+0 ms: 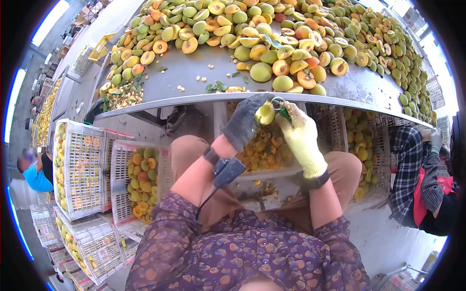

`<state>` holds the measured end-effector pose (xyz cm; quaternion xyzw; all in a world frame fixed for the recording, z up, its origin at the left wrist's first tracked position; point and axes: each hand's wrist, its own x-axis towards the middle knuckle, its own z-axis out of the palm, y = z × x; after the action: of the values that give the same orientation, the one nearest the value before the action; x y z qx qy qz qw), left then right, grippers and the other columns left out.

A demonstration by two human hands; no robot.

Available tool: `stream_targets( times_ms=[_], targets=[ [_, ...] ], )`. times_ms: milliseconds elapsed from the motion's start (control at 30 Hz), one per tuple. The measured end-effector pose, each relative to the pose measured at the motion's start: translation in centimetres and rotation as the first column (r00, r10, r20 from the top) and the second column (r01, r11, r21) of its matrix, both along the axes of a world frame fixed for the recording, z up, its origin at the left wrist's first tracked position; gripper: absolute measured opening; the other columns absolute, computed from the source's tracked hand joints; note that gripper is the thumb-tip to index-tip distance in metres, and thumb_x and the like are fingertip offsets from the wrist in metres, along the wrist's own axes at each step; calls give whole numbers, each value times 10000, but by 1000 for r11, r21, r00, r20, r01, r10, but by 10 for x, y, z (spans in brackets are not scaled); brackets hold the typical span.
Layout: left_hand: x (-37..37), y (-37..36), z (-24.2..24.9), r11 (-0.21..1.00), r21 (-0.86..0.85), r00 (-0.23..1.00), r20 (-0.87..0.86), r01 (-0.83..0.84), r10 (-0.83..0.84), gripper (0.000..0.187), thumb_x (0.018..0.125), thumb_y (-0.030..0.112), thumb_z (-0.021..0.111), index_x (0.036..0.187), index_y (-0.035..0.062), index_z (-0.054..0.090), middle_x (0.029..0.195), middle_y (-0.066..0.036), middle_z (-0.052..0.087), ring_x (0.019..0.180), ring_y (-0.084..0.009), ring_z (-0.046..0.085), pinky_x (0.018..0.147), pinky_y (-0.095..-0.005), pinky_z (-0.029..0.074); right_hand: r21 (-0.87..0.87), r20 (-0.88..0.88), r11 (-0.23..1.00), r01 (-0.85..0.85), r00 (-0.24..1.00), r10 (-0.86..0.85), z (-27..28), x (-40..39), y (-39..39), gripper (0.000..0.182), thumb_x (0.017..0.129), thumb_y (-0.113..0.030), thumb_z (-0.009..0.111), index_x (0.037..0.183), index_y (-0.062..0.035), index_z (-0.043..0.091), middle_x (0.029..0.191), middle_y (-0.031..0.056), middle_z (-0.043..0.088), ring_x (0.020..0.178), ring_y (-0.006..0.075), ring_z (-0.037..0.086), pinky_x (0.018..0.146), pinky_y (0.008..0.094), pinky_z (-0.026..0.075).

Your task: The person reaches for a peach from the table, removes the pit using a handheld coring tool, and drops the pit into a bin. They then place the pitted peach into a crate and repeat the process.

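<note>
My left hand (241, 121), in a dark grey glove, holds a yellow-green apricot (264, 114) near the table's front edge. In a pale yellow knit glove, my right hand (302, 138) is closed around the green handle of a pitting tool (278, 102) with a round metal ring at its head. That ring meets the right side of the fruit. Just below both hands sits a crate of apricot halves (264, 150), between my knees. Beyond them, whole and halved apricots (301, 53) are heaped on the metal table (189, 72).
Pits and scraps (124, 99) lie at the table's left front corner. White crates of apricots (80, 167) are stacked to my left, with another crate (361, 145) by my right knee. A person in a plaid sleeve (407, 160) works at right; another person in blue (39, 179) is far left.
</note>
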<state>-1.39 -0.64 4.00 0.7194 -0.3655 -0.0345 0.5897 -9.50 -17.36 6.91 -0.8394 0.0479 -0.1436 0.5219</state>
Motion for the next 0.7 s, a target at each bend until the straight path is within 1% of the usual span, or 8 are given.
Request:
stream_targets(
  times_ms=[100, 267, 400, 500, 567, 600, 633, 700],
  targets=[
    [2, 0, -6, 998, -11, 998, -1, 57, -57, 463, 892, 195, 606, 1317, 29, 528, 1314, -161, 562, 1242, -307, 513, 1070, -384, 370, -176, 75, 982, 66, 996, -54, -9, 2, -1, 263, 860, -101, 648, 1107, -10, 648, 977, 159, 688, 869, 303, 677, 765, 327, 524],
    [6, 6, -22, 996, 82, 959, 284, -30, 5, 492, 913, 244, 571, 1353, 36, 501, 1337, -175, 546, 1258, -331, 498, 1087, -392, 348, -322, 187, 937, 136, 979, -78, -19, 3, -4, 294, 815, -40, 639, 1108, -35, 664, 983, 152, 682, 882, 314, 670, 769, 348, 537],
    [5, 6, -23, 995, 102, 975, 221, -12, -11, 487, 915, 206, 569, 1362, 29, 491, 1342, -172, 544, 1262, -321, 496, 1092, -390, 343, -332, 221, 928, 170, 970, -99, -25, 3, -4, 312, 803, -17, 631, 1113, -41, 663, 983, 147, 679, 873, 320, 666, 759, 354, 537],
    [1, 3, -8, 999, 20, 978, 205, 27, -30, 479, 843, -10, 515, 1322, 17, 521, 1309, -155, 562, 1213, -306, 527, 1059, -353, 397, -378, 220, 907, 187, 970, -109, -27, 4, -5, 317, 808, -18, 623, 1122, -38, 655, 979, 146, 681, 865, 321, 666, 753, 353, 537],
    [-14, 8, 12, 981, -158, 986, -102, 116, -133, 430, 883, 6, 542, 1312, 13, 526, 1287, -128, 581, 1199, -231, 537, 1040, -324, 413, -302, 164, 938, 170, 978, -125, -24, 2, -4, 314, 814, -29, 621, 1127, -39, 650, 972, 145, 683, 862, 315, 667, 752, 353, 535],
    [-16, 14, 20, 995, -61, 985, 154, 85, -74, 371, 915, 27, 555, 1286, 8, 545, 1263, -108, 595, 1182, -176, 538, 1014, -302, 430, -303, 64, 943, 134, 991, -120, -14, 1, -2, 307, 820, -37, 619, 1125, -39, 653, 983, 150, 686, 885, 304, 673, 770, 347, 534],
    [-15, 14, 15, 984, -147, 991, -72, 103, -115, 352, 921, 23, 545, 1272, 1, 554, 1249, -108, 603, 1179, -182, 543, 1014, -305, 430, -332, 155, 929, 165, 981, -118, -27, 3, -4, 278, 835, -63, 633, 1110, -38, 662, 1000, 149, 691, 910, 289, 679, 789, 337, 536],
    [-14, 20, 14, 1000, 26, 995, 99, 3, -5, 336, 933, -19, 498, 1261, 5, 565, 1243, -98, 610, 1160, -185, 560, 990, -310, 457, -345, 267, 925, 157, 962, -64, -28, 2, -1, 255, 848, -97, 653, 1095, -33, 669, 1005, 151, 696, 907, 288, 687, 796, 333, 541]
  ],
)
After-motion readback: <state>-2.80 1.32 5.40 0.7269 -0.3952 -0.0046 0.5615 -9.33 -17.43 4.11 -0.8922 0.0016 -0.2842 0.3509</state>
